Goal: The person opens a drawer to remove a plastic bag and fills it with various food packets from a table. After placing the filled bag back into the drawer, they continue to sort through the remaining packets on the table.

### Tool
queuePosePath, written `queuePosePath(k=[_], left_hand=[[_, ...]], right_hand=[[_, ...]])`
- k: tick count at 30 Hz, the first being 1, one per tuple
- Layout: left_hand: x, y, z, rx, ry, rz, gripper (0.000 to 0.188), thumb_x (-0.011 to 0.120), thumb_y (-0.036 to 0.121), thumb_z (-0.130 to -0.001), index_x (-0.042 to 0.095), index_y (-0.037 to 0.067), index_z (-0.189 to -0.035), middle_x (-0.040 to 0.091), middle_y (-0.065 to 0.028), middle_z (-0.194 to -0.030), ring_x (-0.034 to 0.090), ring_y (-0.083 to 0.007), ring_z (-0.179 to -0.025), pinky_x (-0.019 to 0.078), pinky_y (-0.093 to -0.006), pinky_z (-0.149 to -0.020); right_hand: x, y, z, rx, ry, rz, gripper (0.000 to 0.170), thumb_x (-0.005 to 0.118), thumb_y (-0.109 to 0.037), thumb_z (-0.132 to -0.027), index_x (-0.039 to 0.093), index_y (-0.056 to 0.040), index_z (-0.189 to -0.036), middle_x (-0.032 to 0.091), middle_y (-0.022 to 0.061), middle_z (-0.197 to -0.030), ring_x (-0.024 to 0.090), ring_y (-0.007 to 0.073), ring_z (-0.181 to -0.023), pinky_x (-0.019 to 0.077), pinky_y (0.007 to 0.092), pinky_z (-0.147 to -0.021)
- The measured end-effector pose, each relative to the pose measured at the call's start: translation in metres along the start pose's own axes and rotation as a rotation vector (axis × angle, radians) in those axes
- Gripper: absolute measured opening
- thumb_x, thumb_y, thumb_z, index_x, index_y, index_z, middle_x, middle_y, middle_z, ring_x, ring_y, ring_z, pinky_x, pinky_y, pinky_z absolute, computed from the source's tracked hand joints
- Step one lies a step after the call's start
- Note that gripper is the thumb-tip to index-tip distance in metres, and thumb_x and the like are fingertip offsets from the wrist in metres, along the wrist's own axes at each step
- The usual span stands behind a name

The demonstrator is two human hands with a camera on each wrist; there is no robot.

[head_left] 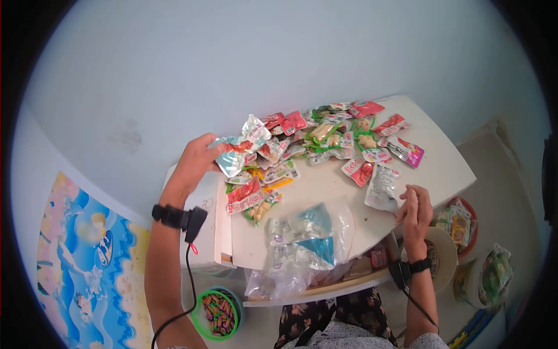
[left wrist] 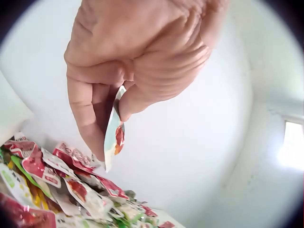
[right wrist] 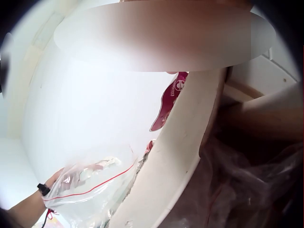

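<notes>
My left hand (head_left: 199,160) pinches a pale teal and white snack packet (head_left: 231,158) between thumb and fingers. It holds the packet above the left end of a pile of snack packets (head_left: 328,136); the left wrist view shows the packet (left wrist: 113,130) nearly edge-on. At the table's front right edge is my right hand (head_left: 416,214), its fingers loosely bent. A silver-white packet (head_left: 383,187) lies just beyond those fingertips. A large blur covers most of the hand's area in the right wrist view.
A clear plastic bag with teal panels (head_left: 302,238) lies on the white table (head_left: 450,166) at the front. Below it, a drawer (head_left: 343,289) stands pulled out. A green-rimmed bucket (head_left: 237,326) is on the floor at left, and a red basket (head_left: 474,230) at right.
</notes>
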State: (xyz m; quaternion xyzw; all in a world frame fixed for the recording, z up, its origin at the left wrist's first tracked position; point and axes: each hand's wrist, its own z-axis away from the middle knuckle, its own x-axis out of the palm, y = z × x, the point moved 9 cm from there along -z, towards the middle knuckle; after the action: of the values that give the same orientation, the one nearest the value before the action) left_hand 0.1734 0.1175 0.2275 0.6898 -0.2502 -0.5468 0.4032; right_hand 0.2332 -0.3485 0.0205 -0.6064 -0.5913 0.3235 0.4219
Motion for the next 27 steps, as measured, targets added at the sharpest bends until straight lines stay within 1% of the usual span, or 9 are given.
queuePosePath(k=[4, 8, 11, 16, 18, 21, 23, 25, 27], left_hand=[[0.036, 0.008, 0.057, 0.095, -0.108, 0.093, 0.019, 0.061, 0.017, -0.105, 0.064, 0.000, -0.112, 0.070, -0.0058, -0.101, 0.066, -0.0092, -0.089, 0.0566, -0.0269, -0.080], [0.084, 0.021, 0.112, 0.188, -0.275, 0.087, 0.017, 0.060, 0.016, -0.104, 0.065, 0.002, -0.111, 0.071, -0.0035, -0.104, 0.064, -0.0084, -0.093, 0.0514, -0.0272, -0.086], [0.121, 0.032, 0.145, 0.243, -0.387, 0.152, 0.017, 0.063, 0.014, -0.104, 0.066, 0.000, -0.112, 0.068, 0.0001, -0.098, 0.059, -0.0080, -0.091, 0.0467, -0.0259, -0.086], [0.156, 0.026, 0.177, 0.245, -0.478, 0.197, 0.015, 0.061, 0.011, -0.105, 0.067, 0.001, -0.115, 0.067, -0.0022, -0.105, 0.059, -0.0082, -0.098, 0.0478, -0.0267, -0.086], [0.148, 0.017, 0.177, 0.270, -0.257, 0.097, 0.019, 0.062, 0.011, -0.105, 0.065, 0.000, -0.120, 0.069, -0.0051, -0.111, 0.064, -0.0108, -0.103, 0.0515, -0.0300, -0.089], [0.133, 0.025, 0.200, 0.383, 0.218, 0.076, 0.024, 0.059, 0.011, -0.105, 0.065, -0.003, -0.124, 0.071, -0.0109, -0.120, 0.069, -0.0173, -0.108, 0.0544, -0.0305, -0.089], [0.141, -0.001, 0.214, 0.196, 0.130, 0.277, 0.026, 0.059, 0.015, -0.106, 0.065, -0.003, -0.123, 0.071, -0.0137, -0.117, 0.071, -0.0198, -0.104, 0.0574, -0.0315, -0.084], [0.167, -0.025, 0.231, 0.032, -0.075, 0.429, 0.034, 0.059, 0.023, -0.105, 0.062, -0.004, -0.126, 0.072, -0.0169, -0.114, 0.074, -0.0241, -0.097, 0.0621, -0.0345, -0.076], [0.210, -0.026, 0.252, -0.093, -0.258, 0.864, 0.033, 0.068, 0.016, -0.101, 0.062, -0.004, -0.128, 0.070, -0.0116, -0.118, 0.071, -0.0182, -0.105, 0.0605, -0.0298, -0.076]], right_hand=[[-0.010, -0.009, 0.004, 0.050, 0.035, -0.166, 0.016, 0.053, -0.011, -0.110, 0.062, 0.0012, -0.115, 0.066, 0.0054, -0.090, 0.050, 0.0026, -0.052, 0.0387, 0.0208, -0.047], [0.020, -0.068, 0.036, 0.052, -0.165, -0.231, 0.016, 0.061, -0.010, -0.105, 0.066, 0.0017, -0.114, 0.069, 0.0056, -0.100, 0.061, 0.0101, -0.083, 0.0499, 0.0245, -0.072], [0.047, -0.105, 0.049, 0.189, -0.352, -0.279, 0.037, 0.072, -0.022, -0.099, 0.066, -0.0001, -0.128, 0.069, 0.0059, -0.117, 0.063, 0.0135, -0.100, 0.0533, 0.0308, -0.086], [0.067, -0.114, 0.083, 0.417, -0.639, -0.392, 0.036, 0.078, -0.017, -0.095, 0.069, -0.0005, -0.125, 0.070, 0.0036, -0.105, 0.064, 0.0101, -0.082, 0.0527, 0.0251, -0.069], [0.060, -0.106, 0.091, 0.453, -0.604, -0.278, 0.033, 0.079, -0.015, -0.094, 0.071, -0.0001, -0.122, 0.070, 0.0031, -0.101, 0.063, 0.0091, -0.077, 0.0526, 0.0249, -0.065], [0.048, -0.121, 0.101, 0.133, -0.470, -0.254, 0.027, 0.072, -0.002, -0.094, 0.073, -0.0002, -0.120, 0.073, 0.0066, -0.103, 0.069, 0.0131, -0.090, 0.0565, 0.0291, -0.077], [0.036, -0.140, 0.105, -0.278, -0.457, -0.031, 0.034, 0.078, 0.000, -0.086, 0.072, 0.0019, -0.120, 0.074, 0.0177, -0.119, 0.071, 0.0242, -0.111, 0.0587, 0.0330, -0.091], [0.035, -0.144, 0.117, -0.321, -0.448, -0.045, 0.036, 0.075, 0.005, -0.084, 0.074, -0.0023, -0.119, 0.074, 0.0165, -0.123, 0.071, 0.0280, -0.112, 0.0576, 0.0352, -0.094], [0.041, -0.149, 0.131, -0.322, -0.469, -0.043, 0.038, 0.074, 0.008, -0.082, 0.077, -0.0066, -0.118, 0.073, 0.0148, -0.127, 0.071, 0.0301, -0.115, 0.0573, 0.0371, -0.097]])
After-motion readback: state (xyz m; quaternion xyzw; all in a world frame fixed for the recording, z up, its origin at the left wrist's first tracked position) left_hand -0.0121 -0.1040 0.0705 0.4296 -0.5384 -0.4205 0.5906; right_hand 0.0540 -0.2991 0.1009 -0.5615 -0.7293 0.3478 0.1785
